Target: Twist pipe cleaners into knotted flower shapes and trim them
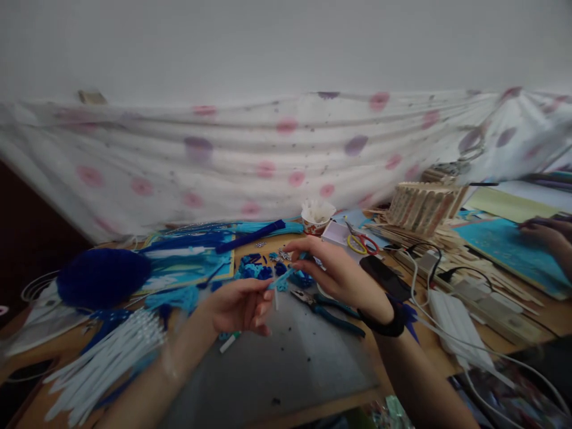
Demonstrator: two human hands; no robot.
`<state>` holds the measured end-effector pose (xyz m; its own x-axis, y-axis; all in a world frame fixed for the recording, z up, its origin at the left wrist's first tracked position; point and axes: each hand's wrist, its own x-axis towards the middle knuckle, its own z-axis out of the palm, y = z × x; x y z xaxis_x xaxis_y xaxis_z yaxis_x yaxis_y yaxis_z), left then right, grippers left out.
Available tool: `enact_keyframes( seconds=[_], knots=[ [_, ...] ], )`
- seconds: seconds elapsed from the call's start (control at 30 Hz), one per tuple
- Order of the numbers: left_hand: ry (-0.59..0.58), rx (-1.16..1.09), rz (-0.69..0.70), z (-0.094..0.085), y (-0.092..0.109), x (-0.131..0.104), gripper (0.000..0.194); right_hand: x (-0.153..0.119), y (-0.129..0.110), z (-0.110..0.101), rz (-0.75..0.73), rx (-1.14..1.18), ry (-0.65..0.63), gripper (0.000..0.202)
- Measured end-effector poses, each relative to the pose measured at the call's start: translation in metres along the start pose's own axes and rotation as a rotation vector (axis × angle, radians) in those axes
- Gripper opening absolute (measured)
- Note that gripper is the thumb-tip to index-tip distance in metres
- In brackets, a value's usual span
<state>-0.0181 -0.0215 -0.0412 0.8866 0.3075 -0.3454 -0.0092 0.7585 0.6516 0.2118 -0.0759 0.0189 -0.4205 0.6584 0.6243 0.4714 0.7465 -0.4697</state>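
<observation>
A short light-blue pipe cleaner (282, 277) stretches between my two hands above a grey mat (286, 369). My left hand (241, 305) pinches its lower end between thumb and forefinger, the other fingers loosely curled. At the upper end, the fingertips of my right hand (333, 269) are closed on it; a dark band circles that wrist. Behind them lies a pile of blue curled pieces (252, 267). Pliers (335, 313) with blue handles rest beneath my right hand. Near my left hand is a small white stick with a green end (230, 342).
White pipe cleaners (107, 363) and a dark-blue fluffy bundle (103, 277) lie on the left. Scissors (361, 243), a paper-lined cup (317, 215) and a black phone-like object (385, 277) stand or lie beyond. Cables and a power strip (473, 298) run along the right, near another person's hand (547, 238).
</observation>
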Motion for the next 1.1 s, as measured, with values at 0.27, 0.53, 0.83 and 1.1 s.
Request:
enact_keyframes(
  seconds=[0.27, 0.53, 0.83, 1.1],
  knots=[
    [0.014, 0.008, -0.049, 0.006, -0.017, -0.014, 0.026, 0.001, -0.022, 0.001, -0.124, -0.021, -0.086, 0.025],
    [0.256, 0.074, 0.180, 0.018, -0.025, -0.032, 0.019, 0.002, -0.037, 0.005, 0.049, 0.123, -0.097, 0.019],
    [0.636, 1.265, 0.931, 0.038, -0.035, -0.062, 0.018, 0.000, -0.017, 0.032, 0.720, 0.800, -0.133, 0.026],
    [0.167, 1.818, 0.954, 0.009, -0.030, -0.085, 0.026, -0.035, -0.016, 0.059, 1.114, 1.117, -0.451, 0.023]
  ],
)
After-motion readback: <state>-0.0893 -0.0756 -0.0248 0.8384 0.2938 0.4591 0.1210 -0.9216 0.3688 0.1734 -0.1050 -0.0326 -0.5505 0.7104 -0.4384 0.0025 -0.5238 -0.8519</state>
